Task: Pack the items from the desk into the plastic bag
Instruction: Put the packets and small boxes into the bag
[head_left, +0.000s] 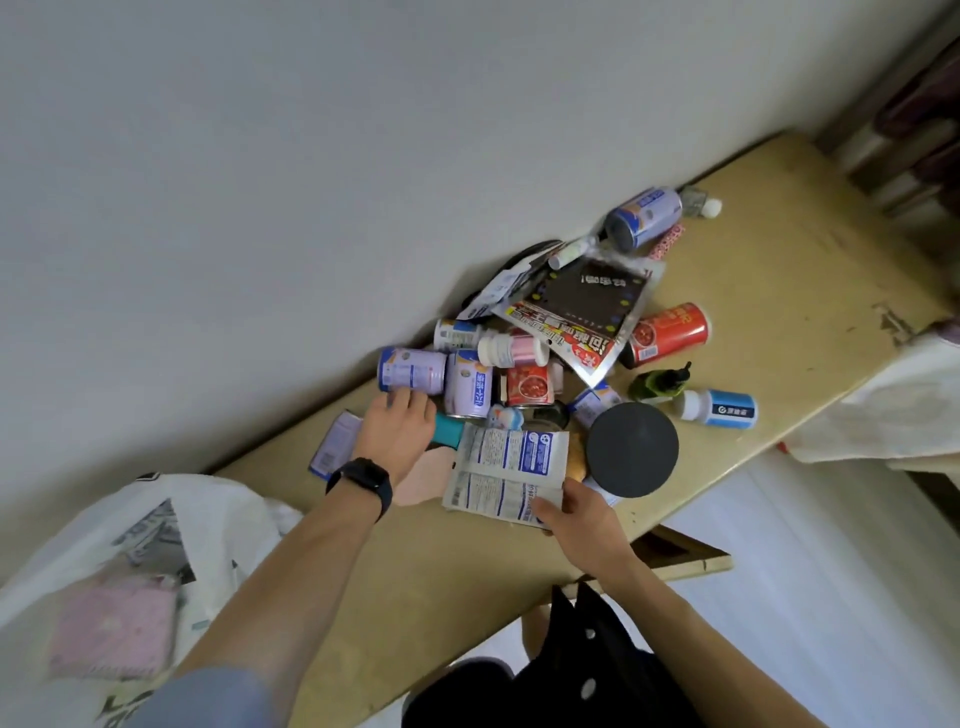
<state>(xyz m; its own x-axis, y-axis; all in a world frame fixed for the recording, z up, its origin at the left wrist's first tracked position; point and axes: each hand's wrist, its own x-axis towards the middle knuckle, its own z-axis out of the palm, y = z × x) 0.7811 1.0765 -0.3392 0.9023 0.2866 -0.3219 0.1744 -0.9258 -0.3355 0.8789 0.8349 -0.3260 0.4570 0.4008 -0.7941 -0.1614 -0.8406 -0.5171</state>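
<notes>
A white plastic bag (218, 499) lies open at the desk's left end with a pink item (114, 623) inside. A pile of items covers the beige desk (779, 270). My left hand (395, 431), with a black watch on the wrist, lies over one end of a teal object (448, 431); its fingertips touch a lying purple can (410, 370). Its grip is hidden. My right hand (576, 514) pinches the near corner of a white and blue packet (506, 465).
In the pile are a second purple can (467, 389), a black round disc (632, 449), a red can (670, 332), a blue-labelled white bottle (719, 409), a black snack bag (582, 306) and a blue can (644, 215). White cloth (904, 410) hangs at the right.
</notes>
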